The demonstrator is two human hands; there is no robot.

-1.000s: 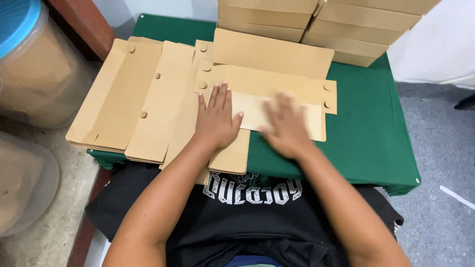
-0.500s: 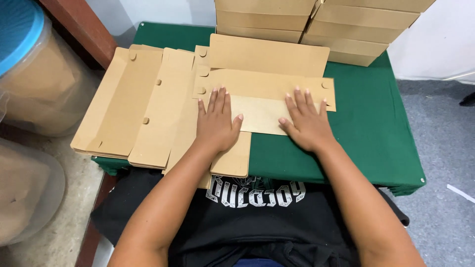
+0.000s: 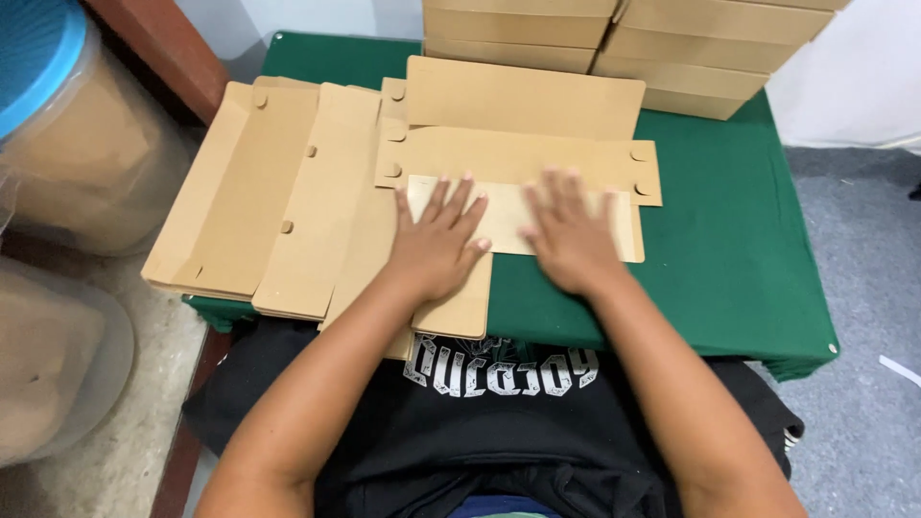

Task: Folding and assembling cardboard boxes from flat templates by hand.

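- Brown cardboard sheet (image 3: 523, 187) lies under both my hands.
- Left hand (image 3: 436, 245) and right hand (image 3: 571, 235) press flat, fingers spread, gripping nothing.
- Folding step; next needs firm pressing.

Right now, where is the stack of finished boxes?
In the head view, the stack of closed cardboard boxes sits at the far edge of the green table, beyond both hands.

Both hands flat on the folded cardboard sheet (image 3: 523, 158) mid-counter (image 3: 729, 249); more flat sheets (image 3: 259, 197) lie to its left, stacked boxes (image 3: 624, 38) sit behind.
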